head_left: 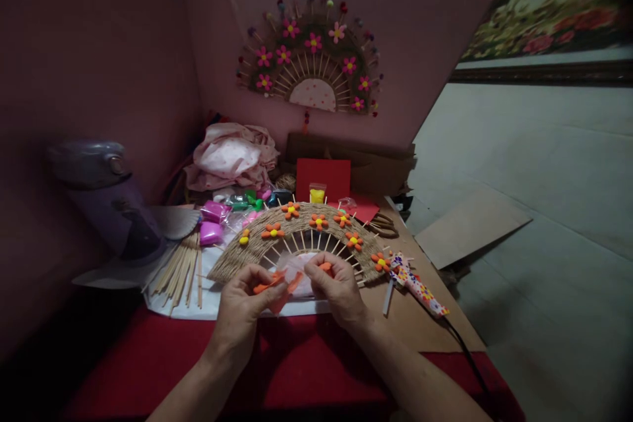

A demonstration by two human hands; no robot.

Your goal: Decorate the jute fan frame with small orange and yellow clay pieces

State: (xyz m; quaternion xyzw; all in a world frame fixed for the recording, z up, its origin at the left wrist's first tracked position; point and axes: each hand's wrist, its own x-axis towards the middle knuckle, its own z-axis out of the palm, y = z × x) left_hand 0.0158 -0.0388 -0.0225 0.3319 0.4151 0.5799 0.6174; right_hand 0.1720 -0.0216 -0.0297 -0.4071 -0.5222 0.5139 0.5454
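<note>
My left hand (240, 310) pinches a clear plastic packet with orange modelling clay (281, 302) in it. In my right hand (341, 290), a small lump of orange clay (326, 268) is held between thumb and fingers, close to the packet's upper edge. Just beyond both hands lies a half-round fan (295, 224) of woven twine on thin sticks. Several orange clay flowers with yellow centres, such as one flower (318, 221), sit on the twine. Toward its left end, a yellow centre (244, 237) has only a little orange beside it.
Wooden sticks (178, 273) and a tumbler (109, 198) stand left. Pink clay packets (211, 233), crumpled cloth (230, 155) and a yellow clay packet (317, 194) lie behind. A flowered glue gun (420, 290) with cord and scissors (386, 225) are right. Another fan (314, 56) hangs above.
</note>
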